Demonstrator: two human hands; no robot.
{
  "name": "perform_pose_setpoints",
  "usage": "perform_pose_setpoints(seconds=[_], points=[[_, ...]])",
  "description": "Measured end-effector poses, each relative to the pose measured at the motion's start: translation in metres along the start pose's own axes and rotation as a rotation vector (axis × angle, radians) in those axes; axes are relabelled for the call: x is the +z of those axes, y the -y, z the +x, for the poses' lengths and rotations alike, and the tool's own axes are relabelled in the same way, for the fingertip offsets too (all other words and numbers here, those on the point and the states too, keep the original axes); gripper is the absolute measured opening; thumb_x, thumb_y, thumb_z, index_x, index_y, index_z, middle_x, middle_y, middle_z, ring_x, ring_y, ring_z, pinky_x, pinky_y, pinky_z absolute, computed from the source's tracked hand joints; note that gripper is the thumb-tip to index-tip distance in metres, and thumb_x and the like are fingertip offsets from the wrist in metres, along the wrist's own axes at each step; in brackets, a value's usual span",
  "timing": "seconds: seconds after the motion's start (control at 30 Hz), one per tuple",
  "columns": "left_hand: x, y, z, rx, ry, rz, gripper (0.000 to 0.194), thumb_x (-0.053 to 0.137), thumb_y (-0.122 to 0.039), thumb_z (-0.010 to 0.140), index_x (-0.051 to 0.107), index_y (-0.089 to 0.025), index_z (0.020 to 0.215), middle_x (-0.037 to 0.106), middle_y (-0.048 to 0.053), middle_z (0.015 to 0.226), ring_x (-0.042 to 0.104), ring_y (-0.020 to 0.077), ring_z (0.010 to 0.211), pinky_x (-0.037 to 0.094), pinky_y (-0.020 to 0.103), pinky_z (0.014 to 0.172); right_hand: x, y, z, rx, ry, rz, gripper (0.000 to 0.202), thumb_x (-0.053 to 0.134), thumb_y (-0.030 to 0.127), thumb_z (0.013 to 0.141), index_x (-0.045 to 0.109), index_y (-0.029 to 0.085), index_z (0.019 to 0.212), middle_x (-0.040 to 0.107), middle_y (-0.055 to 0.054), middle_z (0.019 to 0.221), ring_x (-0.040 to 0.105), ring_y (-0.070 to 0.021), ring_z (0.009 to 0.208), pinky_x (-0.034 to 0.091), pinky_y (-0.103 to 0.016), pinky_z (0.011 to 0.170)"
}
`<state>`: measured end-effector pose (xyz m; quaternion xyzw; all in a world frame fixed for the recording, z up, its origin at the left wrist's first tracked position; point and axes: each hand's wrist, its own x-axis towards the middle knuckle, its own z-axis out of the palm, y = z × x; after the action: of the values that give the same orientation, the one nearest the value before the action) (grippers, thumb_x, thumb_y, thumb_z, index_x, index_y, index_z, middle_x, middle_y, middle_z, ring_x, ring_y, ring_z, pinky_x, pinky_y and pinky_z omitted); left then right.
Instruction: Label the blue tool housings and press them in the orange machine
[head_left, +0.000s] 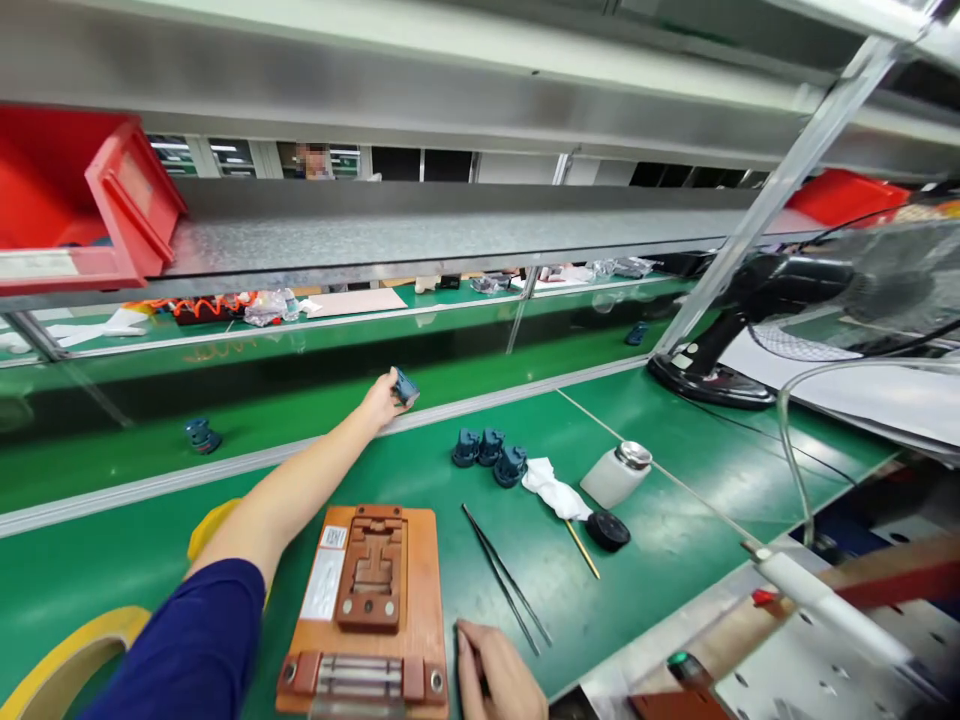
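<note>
L hand [390, 398] is closed round 1 dark blue part [406, 387], held out by the metal rail [480, 404] along the green counter [675, 540]; R hand [502, 675], fingers curled, is by the front of 1 brown fixture [369, 612], can't tell if it grips anything. Fixture has 2 white labels [321, 585], upper one w/ print too small to read. 3 more blue parts [491, 447] stand grouped on counter R of L hand, 2 others [202, 436] lie past the rail, so 6 tot. Nearby: 1 pr tweezers [511, 580], 1 white cloth [551, 487] w/ 1 thin stick [583, 550] poking out, 1 black cap [607, 531] beside it, 1 white bottle [616, 478] w/ metal top. By L sleeve [187, 640], 1 yellow tape roll [56, 660], prob. a 2nd mostly hidden behind forearm. Farther out, 2 red bins [146, 205]: 1 far L on metal shelf [420, 215] w/ white label, illegible; 1 far R.
</note>
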<state>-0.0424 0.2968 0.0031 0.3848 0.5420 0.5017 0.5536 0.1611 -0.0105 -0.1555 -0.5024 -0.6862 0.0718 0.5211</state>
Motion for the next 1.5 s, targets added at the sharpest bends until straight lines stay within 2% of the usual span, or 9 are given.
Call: perform_pose_setpoints(seconds=[0.17,0.3,0.47,0.73,0.9,1.03,1.17,1.27,1.5], points=[[-0.035,0.002,-0.078,-0.145,0.18,-0.24,0.055,0.041,-0.064,0.098,0.064,-0.015,0.108,0.065,0.004,0.078,0.062,0.0136,0.061,0.054,0.028,0.06,-0.017,0.026,0.043,0.242,0.218,0.171,0.027,0.05,0.034,0.1,0.071,0.019,0.088,0.07,-0.004,0.077,0.068,-0.0174,0.066,0.056,-0.026,0.063],[-0.048,0.019,-0.146,-0.245,0.301,-0.317,0.051,0.045,-0.058,0.099,0.067,-0.013,0.104,0.064,0.004,0.071,0.061,0.0143,0.056,0.053,0.027,0.055,-0.005,0.051,0.099,0.127,0.253,0.28,0.024,0.054,0.035,0.097,0.069,0.021,0.109,0.07,-0.01,0.102,0.067,-0.0227,0.094,0.058,-0.037,0.085],[-0.052,0.042,-0.197,-0.334,0.369,-0.331,0.049,0.048,-0.058,0.097,0.069,-0.013,0.098,0.066,0.006,0.071,0.062,0.0165,0.057,0.054,0.03,0.059,0.023,0.081,0.145,-0.116,0.484,0.356,0.089,0.077,0.035,0.076,0.034,0.021,0.153,0.041,-0.015,0.152,0.037,-0.0304,0.143,0.039,-0.049,0.117],[-0.118,0.04,-0.252,-0.078,0.066,0.023,0.039,0.068,-0.051,0.088,0.069,-0.022,0.114,0.071,0.008,0.109,0.065,0.0222,0.104,0.051,0.034,0.093,0.043,0.059,0.148,-0.078,0.739,0.251,0.086,0.079,0.026,0.066,0.042,0.02,0.143,0.051,-0.014,0.14,0.044,-0.0326,0.132,0.037,-0.054,0.113],[-0.152,0.042,-0.304,-0.125,0.248,0.337,0.031,0.068,-0.051,0.087,0.075,-0.026,0.103,0.073,0.007,0.104,0.065,0.0249,0.102,0.05,0.036,0.093,0.047,0.043,0.136,-0.087,0.82,0.242,0.089,0.083,0.033,0.069,0.042,0.021,0.147,0.05,-0.014,0.142,0.039,-0.0339,0.135,0.033,-0.056,0.115],[-0.161,0.066,-0.343,-0.178,0.481,0.484,0.025,0.062,-0.048,0.091,0.075,-0.029,0.101,0.071,0.005,0.106,0.065,0.0249,0.1,0.05,0.036,0.092,0.047,0.032,0.122,-0.142,0.884,0.215,0.092,0.075,0.055,0.082,0.032,0.021,0.156,0.033,-0.015,0.158,0.025,-0.0346,0.146,0.025,-0.058,0.121],[-0.155,0.102,-0.369,-0.245,0.632,0.356,0.034,0.065,-0.048,0.09,0.067,-0.033,0.121,0.06,0.008,0.127,0.059,0.0259,0.115,0.048,0.038,0.097,0.052,0.029,0.115,-0.166,0.796,0.189,0.06,0.049,0.052,0.1,0.039,0.023,0.152,0.039,-0.013,0.155,0.03,-0.0303,0.145,0.026,-0.055,0.121],[-0.145,0.117,-0.375,-0.336,0.702,0.212,0.05,0.07,-0.05,0.087,0.06,-0.034,0.132,0.061,0.008,0.127,0.058,0.0262,0.119,0.043,0.043,0.106,0.064,0.033,0.117,-0.084,0.686,0.141,0.057,0.053,0.052,0.098,0.047,0.023,0.146,0.047,-0.013,0.145,0.036,-0.03,0.139,0.033,-0.052,0.118],[-0.14,0.076,-0.36,-0.375,0.702,-0.091,0.051,0.072,-0.054,0.085,0.065,-0.026,0.127,0.071,0.01,0.1,0.07,0.0272,0.095,0.054,0.041,0.087,0.064,0.019,0.129,0.019,0.352,-0.037,0.037,0.042,0.033,0.102,0.06,0.012,0.126,0.063,-0.016,0.122,0.05,-0.0289,0.119,0.04,-0.046,0.107]])
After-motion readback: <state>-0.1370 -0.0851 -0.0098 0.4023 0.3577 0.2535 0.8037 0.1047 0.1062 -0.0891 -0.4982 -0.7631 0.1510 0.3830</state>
